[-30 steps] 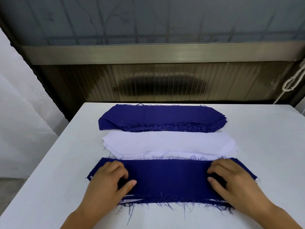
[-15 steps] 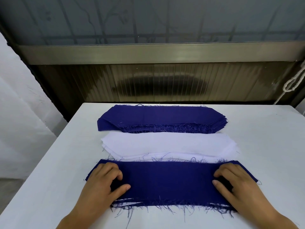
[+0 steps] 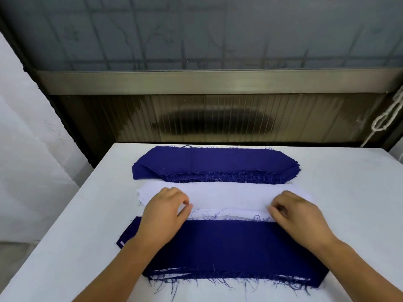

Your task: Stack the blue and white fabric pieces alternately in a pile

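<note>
**Both hands at the white stack's near edge**

The left hand (image 3: 162, 211) and the right hand (image 3: 297, 212) reach forward over the near pile, fingers curled down onto the near edge of the white fabric stack (image 3: 229, 196). Each seems to pinch the top white piece between thumb and fingertips, though the grip itself is partly hidden. Both forearms cross the mixed pile (image 3: 229, 247), which lies along the worktop's (image 3: 349, 214) near edge, blue on top, with white layers peeping out at its frayed front. The white stack sits mid-worktop, just behind that pile. Beyond it, toward the far edge, lies the blue fabric stack (image 3: 216, 163), thick and ragged along its front. A knotted white rope (image 3: 386, 120) hangs past the far right corner.
</note>
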